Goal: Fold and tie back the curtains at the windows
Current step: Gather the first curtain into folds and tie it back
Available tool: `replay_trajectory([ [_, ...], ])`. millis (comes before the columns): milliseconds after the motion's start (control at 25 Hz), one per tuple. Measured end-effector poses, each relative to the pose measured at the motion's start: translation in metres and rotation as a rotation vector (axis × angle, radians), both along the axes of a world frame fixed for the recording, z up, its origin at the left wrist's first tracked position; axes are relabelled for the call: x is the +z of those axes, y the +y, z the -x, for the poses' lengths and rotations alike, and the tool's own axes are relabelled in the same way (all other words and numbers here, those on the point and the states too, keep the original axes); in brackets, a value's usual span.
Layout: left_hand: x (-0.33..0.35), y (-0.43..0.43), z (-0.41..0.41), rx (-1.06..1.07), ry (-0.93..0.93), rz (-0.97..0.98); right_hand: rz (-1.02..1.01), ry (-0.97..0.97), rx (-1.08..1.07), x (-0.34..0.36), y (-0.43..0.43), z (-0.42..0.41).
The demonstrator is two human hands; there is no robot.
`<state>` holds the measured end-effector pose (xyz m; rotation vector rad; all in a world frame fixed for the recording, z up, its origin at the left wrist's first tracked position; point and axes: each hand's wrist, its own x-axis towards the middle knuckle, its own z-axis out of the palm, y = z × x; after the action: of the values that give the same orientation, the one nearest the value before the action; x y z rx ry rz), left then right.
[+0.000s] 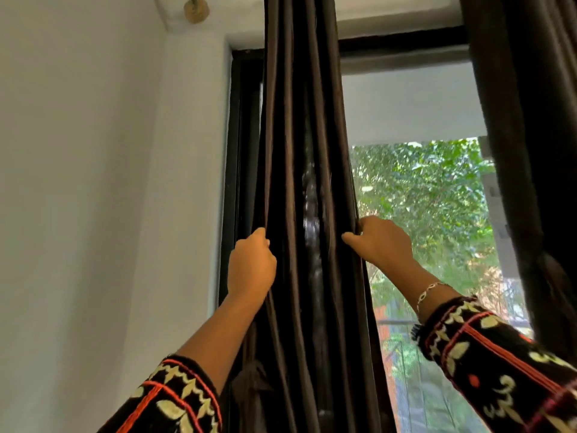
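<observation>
A dark brown curtain (pixel 299 126) hangs gathered in long pleats at the left side of the window (pixel 418 195). My left hand (pixel 251 264) grips the curtain's left edge at about mid height. My right hand (pixel 382 242) grips its right edge at the same height, thumb on the front of the cloth. Both arms are raised, in black embroidered sleeves. A second dark curtain (pixel 530 126) hangs at the right side of the window.
A white wall (pixel 93 182) fills the left. A wooden rod bracket (pixel 196 9) is fixed near the ceiling. The window has a black frame (pixel 399 42) and a mesh screen, with green trees outside.
</observation>
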<state>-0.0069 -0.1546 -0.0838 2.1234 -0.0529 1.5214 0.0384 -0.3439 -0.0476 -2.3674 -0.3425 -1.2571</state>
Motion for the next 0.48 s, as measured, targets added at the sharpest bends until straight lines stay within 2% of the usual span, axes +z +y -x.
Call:
replay_trajectory([
  [320,-0.066,-0.003,0.012,-0.001,0.036,0.058,-0.148,0.023,0.022,-0.071,0.001,-0.007],
  [400,-0.081,-0.017,0.014,-0.035,-0.032,0.093,-0.166,0.064,0.031,-0.086,-0.003,-0.010],
  [480,-0.096,-0.034,0.014,-0.094,-0.174,0.026,-0.189,0.086,0.032,-0.098,-0.008,-0.012],
])
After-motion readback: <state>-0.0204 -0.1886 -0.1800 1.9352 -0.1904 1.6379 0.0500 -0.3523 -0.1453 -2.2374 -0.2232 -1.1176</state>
